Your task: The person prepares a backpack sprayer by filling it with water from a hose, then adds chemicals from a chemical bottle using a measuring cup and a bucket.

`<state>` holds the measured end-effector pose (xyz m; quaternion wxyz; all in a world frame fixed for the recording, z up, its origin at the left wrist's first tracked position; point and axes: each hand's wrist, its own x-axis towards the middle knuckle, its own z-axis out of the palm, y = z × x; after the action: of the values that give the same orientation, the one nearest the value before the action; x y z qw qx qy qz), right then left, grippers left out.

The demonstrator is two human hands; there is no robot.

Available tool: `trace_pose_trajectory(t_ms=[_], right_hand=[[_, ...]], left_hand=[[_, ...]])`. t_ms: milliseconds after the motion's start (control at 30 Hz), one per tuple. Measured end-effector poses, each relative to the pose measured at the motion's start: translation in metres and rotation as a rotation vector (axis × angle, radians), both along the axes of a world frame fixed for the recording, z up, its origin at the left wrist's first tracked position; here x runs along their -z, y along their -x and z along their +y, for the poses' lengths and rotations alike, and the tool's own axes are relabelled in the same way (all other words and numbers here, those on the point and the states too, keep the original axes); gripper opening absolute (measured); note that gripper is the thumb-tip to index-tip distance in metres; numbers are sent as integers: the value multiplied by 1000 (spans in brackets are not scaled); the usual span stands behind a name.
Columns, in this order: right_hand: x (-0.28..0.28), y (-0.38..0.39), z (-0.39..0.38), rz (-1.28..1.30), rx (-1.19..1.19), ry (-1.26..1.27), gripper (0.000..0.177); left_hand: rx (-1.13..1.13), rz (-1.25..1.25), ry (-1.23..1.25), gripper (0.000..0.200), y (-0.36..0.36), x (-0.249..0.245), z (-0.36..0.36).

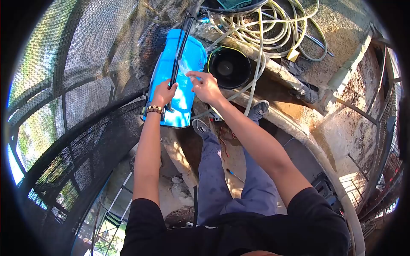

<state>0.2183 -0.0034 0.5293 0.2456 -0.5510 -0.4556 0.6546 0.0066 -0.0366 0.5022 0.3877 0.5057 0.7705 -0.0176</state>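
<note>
My left hand (pixel 163 94), with a beaded bracelet at the wrist, is wrapped round a black pole (pixel 179 49). The pole runs lengthwise over a bright blue container (pixel 185 96). To the right, my right hand (pixel 204 86) is over the container's right side, its index finger extended to the left and the other fingers curled. I cannot make out anything held in it. A black bucket (pixel 228 67) with a yellow-green rim stands just beyond the right hand.
A coiled pale hose (pixel 273 32) lies at the top, with a loose length running down past the bucket. Black mesh netting (pixel 85 98) rises on the left. A concrete ledge (pixel 294 128) curves along the right. My shoes stand below the bucket.
</note>
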Motion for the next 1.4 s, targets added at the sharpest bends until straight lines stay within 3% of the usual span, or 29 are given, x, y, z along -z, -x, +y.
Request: trace_pose_trajectory(t_ms=[67, 167, 267, 300, 333, 400, 500, 600, 633, 733, 767, 867, 900, 933, 1000, 1067, 1200, 1267, 1400], right_hand=[[-4, -8, -2, 2, 32, 31, 27], [-12, -33, 8, -8, 112, 72, 26], [-12, -38, 8, -35, -14, 83, 26], [-7, -35, 5, -24, -47, 71, 25], [-3, -30, 0, -12, -83, 61, 26], [-4, -23, -2, -4, -83, 42, 26], [-12, -15, -12, 6, -110, 69, 27], [-14, -8, -26, 25, -236, 112, 27], [-17, -10, -27, 84, -245, 227, 27], [-15, -15, -22, 18, -165, 145, 26], [-11, -15, -19, 13, -124, 123, 26], [-9, -21, -16, 21, -86, 119, 26], [-12, -24, -15, 17, -108, 158, 26], [-18, -30, -13, 4, -100, 166, 26], [-26, -41, -4, -16, -85, 183, 26], [-23, -46, 9, -42, -49, 207, 26], [-49, -22, 24, 0, -278, 245, 27], [-47, -2, 20, 68, -343, 123, 26], [-34, 3, 9, -30, -453, 225, 28]], left_hand=[[70, 22, 51, 51, 10, 4, -1], [97, 69, 329, 45, 21, 14, 6], [-270, -128, 195, 43, 34, 67, 22], [-127, -168, 9, 44, 31, 78, 31], [-335, -213, -107, 49, 7, 65, 39], [-482, -197, -138, 58, 4, 81, 55], [-301, -185, -198, 65, 6, 82, 55], [-368, -232, 3, 69, -15, 65, 48], [-421, -216, 59, 67, -14, 76, 41], [-278, -295, 73, 55, -6, 73, 38], [-377, -597, 11, 45, -12, 56, 32], [-299, -356, -80, 46, 1, 93, 21], [-177, -269, -161, 53, 7, 98, 14], [-63, -168, -245, 61, 6, 90, 11], [-295, -96, -20, 70, 9, 53, 0], [-295, -89, -142, 77, 10, 16, -19], [-272, -44, -88, 78, 23, -28, -56], [-294, -11, -133, 76, 23, -41, -74], [-340, 6, -109, 75, 35, -69, -105]])
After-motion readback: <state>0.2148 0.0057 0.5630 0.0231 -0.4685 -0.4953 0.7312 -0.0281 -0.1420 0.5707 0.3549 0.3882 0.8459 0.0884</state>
